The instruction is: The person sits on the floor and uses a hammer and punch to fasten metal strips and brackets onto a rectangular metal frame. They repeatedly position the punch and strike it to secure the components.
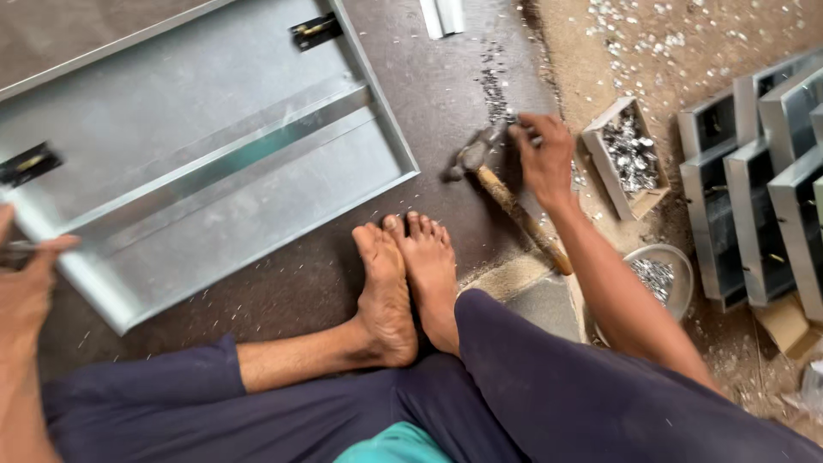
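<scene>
— So, what is seen at the right hand (545, 154)?

— It is lowered to the dark floor board (446, 94) at the far right, fingers bent together over a patch of small metal bits (495, 86). Whether anything is pinched between the fingertips cannot be told. A hammer (501, 193) with a wooden handle is laid just beside it, the head touching or nearly touching the hand, the handle slanted toward the near right.

— And the left hand (26, 283)?

— It is found at the near left edge, closed around a thin metal piece (15, 247) that is only partly shown. It is held at the near left corner of a large galvanised sheet-metal panel (197, 154), which is laid flat with raised edges, a long rib across the middle and two dark fittings (315, 30) on its far rim.

— What else is placed around?

— Two bare feet (403, 283) are crossed on the board, between the panel and the hammer. To the right, a small open box (626, 159) of metal pieces is set on sandy ground, a round bowl (664, 279) of the same is set nearer, and a row of folded metal channels (754, 189) is stacked at the far right.
</scene>
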`<state>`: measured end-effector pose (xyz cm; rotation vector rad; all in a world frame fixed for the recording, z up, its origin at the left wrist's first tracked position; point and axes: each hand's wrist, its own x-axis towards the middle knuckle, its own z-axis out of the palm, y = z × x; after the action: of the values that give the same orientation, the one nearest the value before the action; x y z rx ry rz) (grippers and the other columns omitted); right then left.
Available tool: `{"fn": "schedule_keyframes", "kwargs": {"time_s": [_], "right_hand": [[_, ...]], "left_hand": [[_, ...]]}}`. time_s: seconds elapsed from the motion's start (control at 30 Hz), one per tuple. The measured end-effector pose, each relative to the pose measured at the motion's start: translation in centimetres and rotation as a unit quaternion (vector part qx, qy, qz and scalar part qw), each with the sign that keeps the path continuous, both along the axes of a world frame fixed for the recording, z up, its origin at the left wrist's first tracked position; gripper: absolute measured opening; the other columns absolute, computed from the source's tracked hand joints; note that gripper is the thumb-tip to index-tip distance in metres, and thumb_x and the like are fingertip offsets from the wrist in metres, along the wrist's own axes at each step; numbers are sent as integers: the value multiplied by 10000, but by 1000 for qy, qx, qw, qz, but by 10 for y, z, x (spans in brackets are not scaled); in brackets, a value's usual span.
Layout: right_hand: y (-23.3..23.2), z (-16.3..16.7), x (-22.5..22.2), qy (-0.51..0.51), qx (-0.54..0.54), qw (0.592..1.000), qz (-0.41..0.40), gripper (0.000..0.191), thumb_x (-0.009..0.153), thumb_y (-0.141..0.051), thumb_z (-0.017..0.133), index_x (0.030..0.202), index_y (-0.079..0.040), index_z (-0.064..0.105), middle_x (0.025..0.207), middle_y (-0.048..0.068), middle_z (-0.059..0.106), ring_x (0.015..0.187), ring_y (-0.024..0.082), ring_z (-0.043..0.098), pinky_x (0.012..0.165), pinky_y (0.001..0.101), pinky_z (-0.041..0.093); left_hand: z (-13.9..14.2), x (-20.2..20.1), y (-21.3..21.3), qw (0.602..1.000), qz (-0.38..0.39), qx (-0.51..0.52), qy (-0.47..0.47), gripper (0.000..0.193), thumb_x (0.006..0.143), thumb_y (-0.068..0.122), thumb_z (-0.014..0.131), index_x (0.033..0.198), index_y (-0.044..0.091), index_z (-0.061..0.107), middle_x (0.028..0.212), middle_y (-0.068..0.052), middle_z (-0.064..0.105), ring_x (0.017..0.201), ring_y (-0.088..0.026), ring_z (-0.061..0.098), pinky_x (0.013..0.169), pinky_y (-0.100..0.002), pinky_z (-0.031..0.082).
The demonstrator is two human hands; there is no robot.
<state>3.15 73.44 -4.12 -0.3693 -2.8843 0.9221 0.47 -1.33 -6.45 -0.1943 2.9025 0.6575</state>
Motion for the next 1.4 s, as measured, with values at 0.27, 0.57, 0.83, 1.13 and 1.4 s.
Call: {"fn": "schedule_keyframes", "kwargs": {"time_s": [0.27, 0.57, 0.83, 1.13, 1.4], "right_hand": [[-32, 46, -50, 59, 58, 992, 98, 98, 1038, -101, 750, 1097, -23, 738, 1017, 159, 718, 891, 302, 684, 781, 428, 549], [-154, -1, -116, 116, 28, 947, 299, 200, 1098, -22, 577, 1254, -30, 703, 1114, 172, 667, 987, 292, 650, 854, 379, 578], [-163, 12, -70, 75, 63, 959, 267, 326, 1082, -243, 592, 1103, 71, 679, 951, 218, 671, 707, 271, 639, 586, 354, 550], [-137, 22, -97, 27, 89, 967, 238, 323, 1132, -253, 598, 1218, 48, 677, 1025, 201, 679, 724, 253, 642, 621, 366, 549], [-91, 73, 56, 51, 134, 983, 114, 451, 1042, -337, 637, 1340, 1, 608, 1172, 197, 656, 1061, 303, 630, 921, 440, 510]], "left_hand": [[118, 3, 49, 963, 42, -245, -102, 836, 858, 596, 762, 1606, 336, 495, 926, -240, 733, 895, -446, 712, 768, -550, 547], [106, -5, 67, 971, -11, -217, -103, 882, 726, 560, 851, 1514, 254, 600, 983, -211, 754, 952, -431, 716, 829, -541, 539], [90, -1, 62, 983, 12, -169, -68, 880, 760, 440, 913, 1534, 145, 616, 1051, -239, 744, 984, -442, 704, 868, -520, 537], [107, -11, 107, 988, -12, -124, -91, 872, 782, 421, 898, 1528, 108, 572, 1014, -256, 729, 954, -437, 702, 856, -520, 537], [110, 18, 152, 930, 111, 274, 219, 566, 1094, 222, 629, 1564, 46, 367, 1050, -93, 708, 966, -207, 731, 846, -356, 607]]}}
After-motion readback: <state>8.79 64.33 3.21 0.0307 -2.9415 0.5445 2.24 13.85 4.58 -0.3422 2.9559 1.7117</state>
